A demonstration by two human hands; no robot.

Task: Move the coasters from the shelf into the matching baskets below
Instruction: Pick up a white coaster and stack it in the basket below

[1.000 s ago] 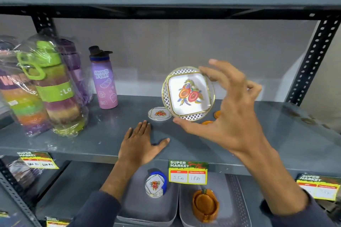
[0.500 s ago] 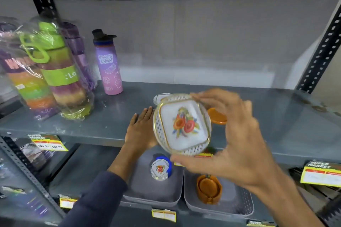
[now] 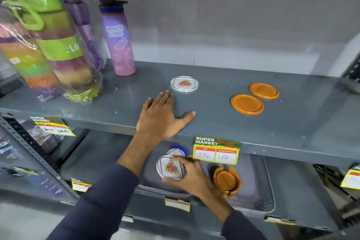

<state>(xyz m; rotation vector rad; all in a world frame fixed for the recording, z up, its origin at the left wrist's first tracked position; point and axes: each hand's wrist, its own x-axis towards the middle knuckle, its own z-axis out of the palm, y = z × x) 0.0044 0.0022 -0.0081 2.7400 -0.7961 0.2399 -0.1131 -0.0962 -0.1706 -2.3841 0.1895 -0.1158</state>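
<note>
Coasters are sitting in two places around the grey shelf (image 3: 214,122). One white floral coaster (image 3: 184,83) is lying flat on the shelf, toward its back, just beyond the left fingertips. Two orange coasters (image 3: 247,104) (image 3: 264,91) are lying flat on the shelf off to the right of it, close together, though whether they are touching I cannot tell.

Below the shelf's front edge, the right hand (image 3: 191,176) is gripping a second floral coaster (image 3: 170,167) by its rim, fingers curled round it, and is holding it tilted over the left basket (image 3: 152,183). A white coaster with a blue one behind it (image 3: 178,151) is standing in that basket, just behind the held piece. The right basket (image 3: 263,187), beside the left one, is holding a stack of orange coasters (image 3: 227,180).

The left hand (image 3: 162,118) is resting palm down on the shelf near its front edge, fingers spread flat and grasping nothing.

A purple bottle (image 3: 119,45) is standing at the shelf's back left, with wrapped bottles (image 3: 48,48) further left. A price tag (image 3: 216,150) is hanging from the shelf's front edge above the baskets.
</note>
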